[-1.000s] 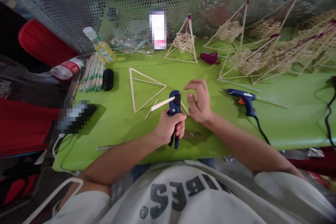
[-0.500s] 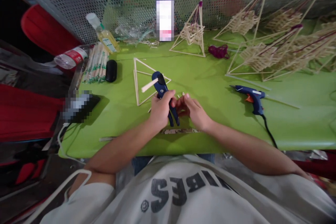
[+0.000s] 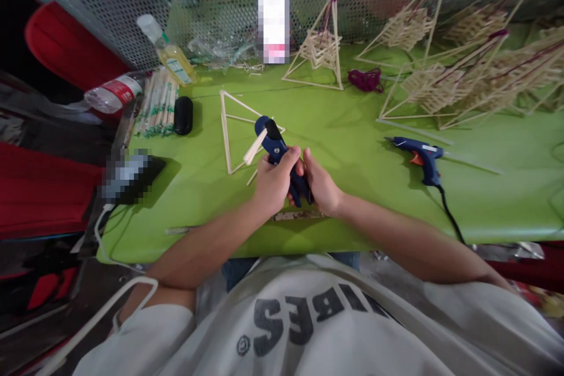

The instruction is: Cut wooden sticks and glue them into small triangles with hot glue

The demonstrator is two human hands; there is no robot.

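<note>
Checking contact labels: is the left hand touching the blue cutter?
Touching. The head view shows the left hand wrapped around the blue cutter, thumb lying over it below the pivot.

The left hand (image 3: 274, 185) curled in a grip. The right hand (image 3: 324, 187) sat close on its right, forearms (image 3: 211, 238) converging.

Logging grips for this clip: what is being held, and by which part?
The left hand grips the blue cutter around its handles. The right hand is at their lower ends; whether it grips cannot be told.
</note>
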